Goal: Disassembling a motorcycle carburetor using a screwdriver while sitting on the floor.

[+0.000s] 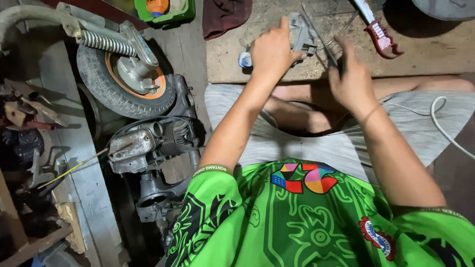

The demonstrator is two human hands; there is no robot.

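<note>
Two hands are working at the wooden board's [425,52] near edge: my left hand [272,49] is clamping a grey metal part [303,33], my right hand [352,79] pinching a thin tool [321,42]; board lying bare rightward.

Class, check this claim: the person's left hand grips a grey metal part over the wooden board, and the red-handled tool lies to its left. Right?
Not quite. In the head view the red-handled tool lies to the right of the left hand, which does grip the grey metal part over the wooden board.
</note>
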